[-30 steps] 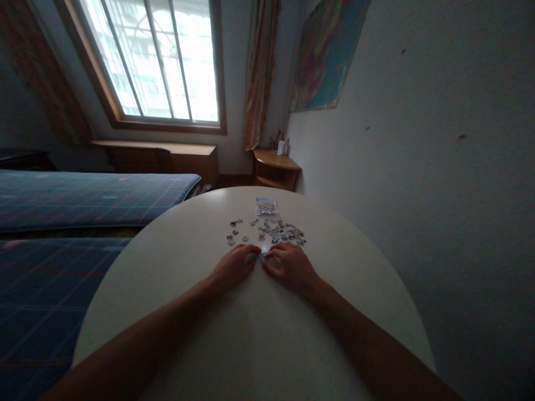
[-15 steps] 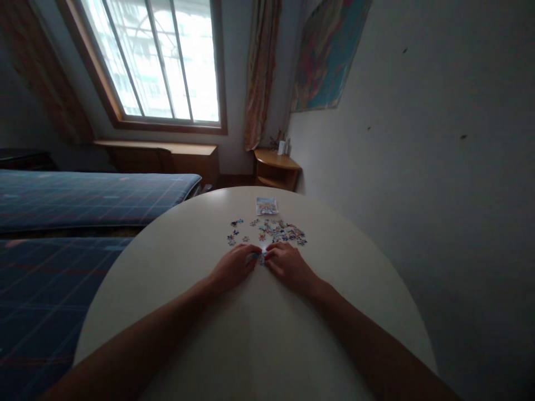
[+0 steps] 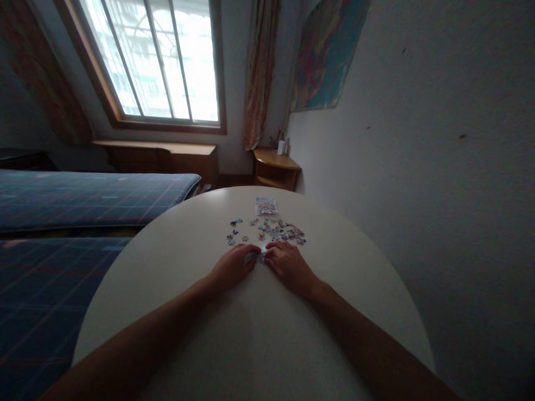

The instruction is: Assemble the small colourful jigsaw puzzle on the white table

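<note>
Close together on the pale round table, my two hands meet over a few light-blue jigsaw puzzle pieces. My left hand has its thumb and fingers closed on the left side of these pieces. From the right, my right hand pinches the same small cluster. The fingers hide part of it, so how the pieces join cannot be made out. Just beyond the hands lies a heap of mixed puzzle pieces. Several loose pieces are scattered to its left.
A small picture packet lies behind the heap near the table's far edge. Left of the table stands a bed with a blue plaid mattress. A wooden corner shelf is beyond the table, and a white wall rises on the right.
Both hands stay almost in place at the puzzle pieces, with only very slight finger movement. The loose pieces and the packet keep their places on the table.
</note>
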`<state>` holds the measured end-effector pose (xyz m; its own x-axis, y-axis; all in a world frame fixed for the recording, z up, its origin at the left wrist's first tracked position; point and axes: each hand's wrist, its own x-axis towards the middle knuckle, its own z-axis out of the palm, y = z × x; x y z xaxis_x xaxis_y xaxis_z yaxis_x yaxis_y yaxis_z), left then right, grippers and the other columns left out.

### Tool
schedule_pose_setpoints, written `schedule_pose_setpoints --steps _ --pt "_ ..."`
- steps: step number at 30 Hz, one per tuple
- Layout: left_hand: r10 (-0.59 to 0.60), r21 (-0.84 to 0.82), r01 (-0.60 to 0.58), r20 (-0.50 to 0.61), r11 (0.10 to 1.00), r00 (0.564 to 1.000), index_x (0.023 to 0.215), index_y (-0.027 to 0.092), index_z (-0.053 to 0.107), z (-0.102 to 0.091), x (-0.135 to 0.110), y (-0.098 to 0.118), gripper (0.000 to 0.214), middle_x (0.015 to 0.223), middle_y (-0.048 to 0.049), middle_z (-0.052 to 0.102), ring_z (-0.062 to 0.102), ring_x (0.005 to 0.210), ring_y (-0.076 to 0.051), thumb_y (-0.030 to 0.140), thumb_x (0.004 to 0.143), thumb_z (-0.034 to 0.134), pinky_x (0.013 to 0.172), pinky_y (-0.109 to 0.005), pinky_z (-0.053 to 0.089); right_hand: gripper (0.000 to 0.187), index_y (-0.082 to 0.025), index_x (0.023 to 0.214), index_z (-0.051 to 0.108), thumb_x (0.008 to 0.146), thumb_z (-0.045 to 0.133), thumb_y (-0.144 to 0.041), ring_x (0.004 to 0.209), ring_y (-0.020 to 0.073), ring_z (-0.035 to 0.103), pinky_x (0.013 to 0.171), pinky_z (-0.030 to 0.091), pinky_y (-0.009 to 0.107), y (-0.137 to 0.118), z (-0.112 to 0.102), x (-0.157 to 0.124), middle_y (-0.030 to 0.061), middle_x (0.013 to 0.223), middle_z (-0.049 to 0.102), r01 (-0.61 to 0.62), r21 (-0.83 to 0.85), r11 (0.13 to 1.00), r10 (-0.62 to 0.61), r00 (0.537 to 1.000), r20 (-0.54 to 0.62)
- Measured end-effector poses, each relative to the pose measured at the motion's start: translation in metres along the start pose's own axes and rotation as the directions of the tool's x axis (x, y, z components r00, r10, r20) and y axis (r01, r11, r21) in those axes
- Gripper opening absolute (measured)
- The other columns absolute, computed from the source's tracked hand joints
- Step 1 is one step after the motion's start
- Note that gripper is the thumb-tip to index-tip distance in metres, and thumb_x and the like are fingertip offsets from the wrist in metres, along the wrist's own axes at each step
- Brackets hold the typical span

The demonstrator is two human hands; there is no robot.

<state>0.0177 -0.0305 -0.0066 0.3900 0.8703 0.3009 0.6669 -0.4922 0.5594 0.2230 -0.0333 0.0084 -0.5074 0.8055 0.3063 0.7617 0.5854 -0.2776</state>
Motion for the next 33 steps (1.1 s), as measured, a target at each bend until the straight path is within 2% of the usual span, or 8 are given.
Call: schedule_pose_setpoints --steps 6,14,20,23,27,33 --pt "0.002 0.002 -0.002 0.01 1.0 1.0 0.111 0.021 0.067 -0.001 0.0 0.001 0.027 0.113 -0.0062 0.071 0.063 0.11 -0.022 0.02 0.088 0.053 0.102 -0.036 0.046 0.013 -0.018 0.102 0.069 0.094 0.059 -0.023 0.115 0.0231 0.058 0.1 0.041 0.041 0.0 0.0 0.0 0.0097 0.12 0.067 0.024 -0.011 1.0 -0.024 1.0 -0.014" --pt "0.024 0.013 -0.024 0.003 1.0 1.0 0.109 0.021 0.069 -0.003 0.0 0.005 0.027 0.11 -0.0066 0.072 0.064 0.107 -0.023 0.02 0.087 0.054 0.1 -0.036 0.048 0.013 -0.018 0.102 0.069 0.093 0.061 -0.022 0.117 0.0237 0.057 0.101 0.04 0.042 -0.001 0.001 0.002 0.0092 0.122 0.066 -0.012 0.001 1.0 0.012 1.0 -0.002" --pt "0.17 0.056 -0.172 0.042 0.983 0.985 0.107 0.024 0.072 -0.006 -0.002 0.004 0.028 0.114 -0.0041 0.072 0.063 0.109 -0.02 0.016 0.088 0.053 0.101 -0.033 0.047 0.012 -0.019 0.101 0.068 0.094 0.059 -0.023 0.111 0.0217 0.058 0.098 0.041 0.038 -0.001 0.003 0.001 0.0084 0.113 0.067 -0.007 0.005 1.0 0.007 1.0 -0.024" --pt "0.235 0.105 -0.244 0.088 0.964 0.968 0.11 0.025 0.072 -0.011 -0.003 0.003 0.028 0.119 -0.0039 0.07 0.061 0.112 -0.019 0.019 0.092 0.052 0.102 -0.032 0.047 0.012 -0.019 0.101 0.068 0.095 0.058 -0.023 0.108 0.0205 0.059 0.096 0.041 0.035 -0.002 0.002 0.001 0.0073 0.108 0.068 -0.013 0.003 1.0 0.013 1.0 -0.026" --pt "0.29 0.177 -0.312 0.137 0.934 0.947 0.114 0.027 0.07 -0.015 -0.004 0.003 0.027 0.12 -0.0037 0.069 0.061 0.113 -0.02 0.022 0.095 0.052 0.1 -0.033 0.049 0.014 -0.02 0.102 0.069 0.095 0.057 -0.023 0.104 0.0195 0.062 0.092 0.042 0.034 -0.002 -0.001 0.0 0.0061 0.106 0.07 -0.009 0.003 1.0 0.009 1.0 -0.012" --pt "0.355 0.267 -0.381 0.143 0.885 0.924 0.116 0.023 0.066 -0.013 -0.004 0.004 0.025 0.12 -0.0051 0.068 0.061 0.112 -0.021 0.02 0.094 0.054 0.098 -0.036 0.051 0.016 -0.022 0.103 0.072 0.094 0.059 -0.025 0.101 0.0196 0.063 0.089 0.046 0.032 0.005 -0.002 -0.001 0.0064 0.107 0.071 0.061 -0.013 0.998 -0.061 0.998 -0.002"
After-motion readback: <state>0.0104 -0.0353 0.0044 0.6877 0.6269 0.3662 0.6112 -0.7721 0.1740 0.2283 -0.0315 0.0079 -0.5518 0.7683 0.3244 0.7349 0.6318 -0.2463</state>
